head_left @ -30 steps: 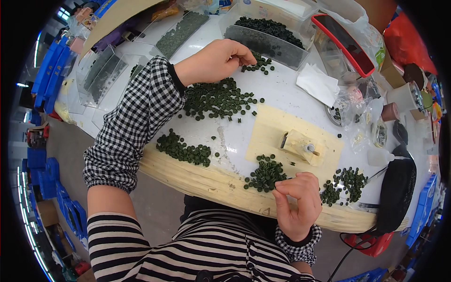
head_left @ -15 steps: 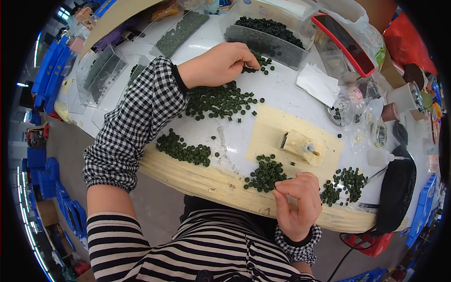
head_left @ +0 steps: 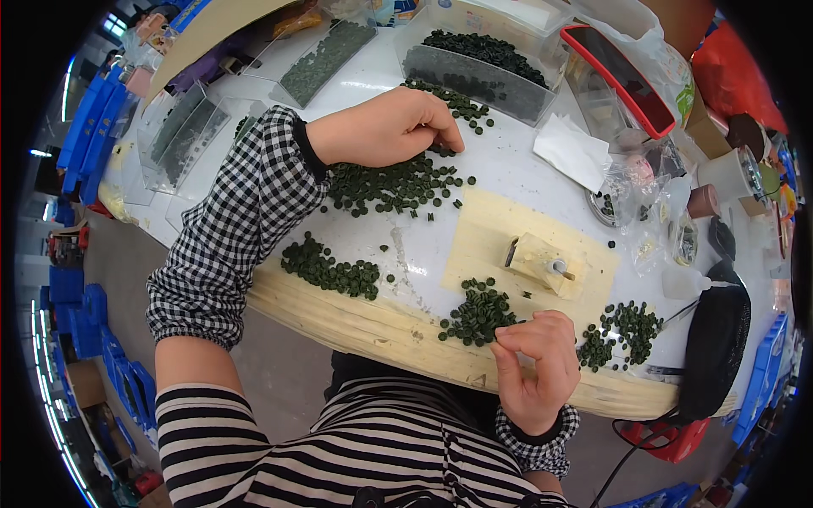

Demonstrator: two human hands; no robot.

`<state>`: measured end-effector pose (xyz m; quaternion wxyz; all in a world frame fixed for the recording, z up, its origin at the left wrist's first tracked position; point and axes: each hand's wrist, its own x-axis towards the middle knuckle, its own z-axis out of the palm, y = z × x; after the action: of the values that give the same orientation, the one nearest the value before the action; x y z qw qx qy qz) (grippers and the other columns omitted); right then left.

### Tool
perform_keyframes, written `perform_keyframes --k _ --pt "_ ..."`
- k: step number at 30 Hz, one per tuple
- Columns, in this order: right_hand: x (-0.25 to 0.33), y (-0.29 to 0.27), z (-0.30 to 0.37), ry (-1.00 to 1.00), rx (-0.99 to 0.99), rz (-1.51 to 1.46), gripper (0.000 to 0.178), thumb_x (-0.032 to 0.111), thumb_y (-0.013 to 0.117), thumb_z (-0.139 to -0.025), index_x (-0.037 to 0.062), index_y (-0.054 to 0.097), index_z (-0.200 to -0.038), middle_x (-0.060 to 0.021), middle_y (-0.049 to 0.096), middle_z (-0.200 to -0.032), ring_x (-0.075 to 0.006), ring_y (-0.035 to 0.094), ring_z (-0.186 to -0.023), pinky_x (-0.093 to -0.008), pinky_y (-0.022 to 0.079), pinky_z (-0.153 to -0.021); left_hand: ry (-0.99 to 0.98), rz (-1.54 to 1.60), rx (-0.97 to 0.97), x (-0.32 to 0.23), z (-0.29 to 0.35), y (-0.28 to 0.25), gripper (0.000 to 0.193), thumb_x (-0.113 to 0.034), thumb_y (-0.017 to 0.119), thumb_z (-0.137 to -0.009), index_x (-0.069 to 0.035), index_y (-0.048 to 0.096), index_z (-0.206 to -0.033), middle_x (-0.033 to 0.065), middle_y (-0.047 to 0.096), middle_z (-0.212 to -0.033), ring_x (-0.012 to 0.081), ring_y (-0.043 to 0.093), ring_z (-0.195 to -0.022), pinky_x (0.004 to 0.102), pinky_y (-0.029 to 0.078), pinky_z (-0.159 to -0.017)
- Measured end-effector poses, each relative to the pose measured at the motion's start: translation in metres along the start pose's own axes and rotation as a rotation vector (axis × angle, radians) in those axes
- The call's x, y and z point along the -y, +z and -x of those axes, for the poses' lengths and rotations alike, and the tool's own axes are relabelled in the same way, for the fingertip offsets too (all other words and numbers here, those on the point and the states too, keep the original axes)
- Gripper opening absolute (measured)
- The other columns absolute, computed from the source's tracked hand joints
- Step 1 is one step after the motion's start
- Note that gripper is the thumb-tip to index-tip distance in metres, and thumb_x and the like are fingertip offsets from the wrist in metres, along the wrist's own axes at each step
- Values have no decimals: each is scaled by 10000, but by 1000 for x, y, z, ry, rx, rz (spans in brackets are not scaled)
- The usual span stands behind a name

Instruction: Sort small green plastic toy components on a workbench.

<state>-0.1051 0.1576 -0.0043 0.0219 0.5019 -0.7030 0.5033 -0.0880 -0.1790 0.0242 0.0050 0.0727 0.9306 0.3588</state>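
Note:
My left hand (head_left: 385, 129) reaches over the table with its fingers curled down. Its fingertips touch the table beside a wide spread of small dark green discs (head_left: 391, 188). Behind it lies a smaller group of the same discs (head_left: 461, 103). My right hand (head_left: 540, 362) rests at the near edge, thumb and forefinger pinched beside a heap of green discs (head_left: 477, 317). Whatever either hand may hold is hidden. Beyond the right hand stands a small block-shaped fixture (head_left: 546, 264) wrapped in yellowish tape, with a metal pin, on a taped sheet (head_left: 478, 222).
Clear bins with dark pieces (head_left: 478, 80) stand at the back, near a red-framed phone (head_left: 622, 80). White tissue (head_left: 572, 152) and plastic bags lie to the right. More discs are heaped near left (head_left: 330, 271) and near right (head_left: 622, 334). A black mesh thing (head_left: 716, 351) sits far right.
My left hand has drawn nearer and slightly left, from the back group of discs toward the wide spread. More of the back group shows now. My right hand has stayed in place.

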Motion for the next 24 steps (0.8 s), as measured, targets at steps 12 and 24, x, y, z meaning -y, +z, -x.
perform_keyframes --k 12,24 --pt "0 0 0 8 -5 -4 175 37 803 -767 84 660 -856 -49 705 -808 -229 642 -756 -416 502 -822 -69 49 -59 -2 -5 -4 328 82 415 -913 51 667 -1121 120 681 -1065 192 657 -987 317 530 -923" --pt "0 -1 1 5 -4 -13 189 32 804 -764 83 657 -871 -48 704 -813 -232 636 -758 -414 500 -824 -29 117 3 -5 -13 -2 380 89 396 -867 31 680 -1111 135 716 -1067 206 659 -993 330 524 -912"
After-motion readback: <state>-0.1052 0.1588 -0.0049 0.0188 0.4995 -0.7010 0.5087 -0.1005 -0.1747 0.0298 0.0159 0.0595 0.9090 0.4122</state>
